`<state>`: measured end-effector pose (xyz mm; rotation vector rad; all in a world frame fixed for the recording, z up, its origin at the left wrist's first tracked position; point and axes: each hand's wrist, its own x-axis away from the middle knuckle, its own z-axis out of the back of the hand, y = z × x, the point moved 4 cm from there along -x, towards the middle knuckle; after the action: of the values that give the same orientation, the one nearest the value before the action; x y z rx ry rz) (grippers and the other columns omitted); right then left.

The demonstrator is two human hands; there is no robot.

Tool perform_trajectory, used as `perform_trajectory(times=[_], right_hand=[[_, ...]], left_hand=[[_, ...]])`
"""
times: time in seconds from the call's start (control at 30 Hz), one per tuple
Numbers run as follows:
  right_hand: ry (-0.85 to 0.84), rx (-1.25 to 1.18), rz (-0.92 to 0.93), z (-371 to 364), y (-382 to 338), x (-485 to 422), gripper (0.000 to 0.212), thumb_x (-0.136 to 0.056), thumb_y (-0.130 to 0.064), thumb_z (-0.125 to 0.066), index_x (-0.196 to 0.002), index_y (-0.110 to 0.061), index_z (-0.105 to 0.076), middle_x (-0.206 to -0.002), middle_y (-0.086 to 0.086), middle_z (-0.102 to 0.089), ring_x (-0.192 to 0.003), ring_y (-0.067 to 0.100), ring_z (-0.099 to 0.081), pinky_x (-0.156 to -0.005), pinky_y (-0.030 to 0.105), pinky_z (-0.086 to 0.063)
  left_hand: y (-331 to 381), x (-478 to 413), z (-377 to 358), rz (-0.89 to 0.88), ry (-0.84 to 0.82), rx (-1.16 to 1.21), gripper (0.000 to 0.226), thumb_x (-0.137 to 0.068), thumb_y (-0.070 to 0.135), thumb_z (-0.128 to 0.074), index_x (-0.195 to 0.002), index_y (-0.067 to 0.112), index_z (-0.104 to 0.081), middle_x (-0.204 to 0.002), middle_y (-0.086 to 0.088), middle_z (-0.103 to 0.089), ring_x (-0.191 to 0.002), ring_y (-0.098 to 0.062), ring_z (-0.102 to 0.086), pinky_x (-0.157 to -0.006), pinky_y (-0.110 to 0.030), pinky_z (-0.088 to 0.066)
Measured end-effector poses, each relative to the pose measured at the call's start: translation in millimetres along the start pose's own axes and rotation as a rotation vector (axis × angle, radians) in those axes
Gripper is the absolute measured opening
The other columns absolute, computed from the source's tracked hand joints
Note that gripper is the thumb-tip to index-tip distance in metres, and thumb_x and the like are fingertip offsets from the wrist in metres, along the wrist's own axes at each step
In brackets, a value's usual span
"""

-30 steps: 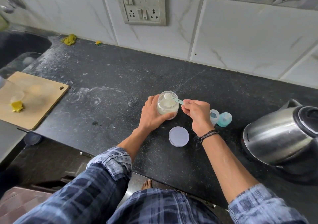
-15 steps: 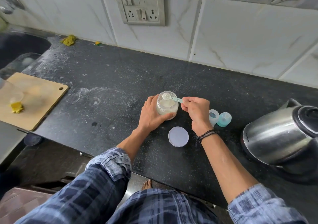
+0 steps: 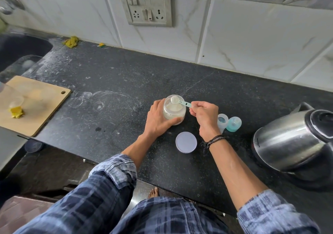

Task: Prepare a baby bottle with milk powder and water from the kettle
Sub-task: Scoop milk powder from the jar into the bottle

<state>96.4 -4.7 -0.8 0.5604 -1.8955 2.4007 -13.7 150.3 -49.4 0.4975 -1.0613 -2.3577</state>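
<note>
Since a second ago almost nothing has moved: the right hand [image 3: 205, 116] has shifted only a little toward the jar [image 3: 173, 112], and the scoop [image 3: 174, 99] stays over the open mouth of the jar. The right hand pinches the light green handle of the scoop between thumb and curled fingers, and the bowl of the scoop is filled with white powder. The left hand [image 3: 156, 120] holds the jar from the side, with the thumb across its front. The jar stands on the dark counter [image 3: 126, 82] and has powder inside. Its round lid [image 3: 186, 142] lies flat near the counter's front edge. The baby bottle [image 3: 222, 121] stands just behind the right hand, beside a teal cap [image 3: 233, 124]. The steel kettle [image 3: 288, 140] is further right.
</note>
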Motion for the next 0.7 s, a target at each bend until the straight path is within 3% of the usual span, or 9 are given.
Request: perform_trajectory(times=[0.7], right_hand=[[-0.015, -0.025, -0.051, -2.4, 4.6, -2.4, 0.014, -0.099, -0.003, -0.066, -0.107, -0.008, -0.077, -0.085, -0.004, -0.072, -0.078, 0.01, -0.072, -0.061, 0.015, -0.057]], left_hand=[[-0.4, -0.8, -0.2, 0.008, -0.005, -0.005, 0.088, -0.069, 0.072, -0.076, -0.144, 0.039, -0.045, -0.137, 0.008, -0.049, -0.125, -0.014, -0.046, -0.107, -0.046, -0.043]])
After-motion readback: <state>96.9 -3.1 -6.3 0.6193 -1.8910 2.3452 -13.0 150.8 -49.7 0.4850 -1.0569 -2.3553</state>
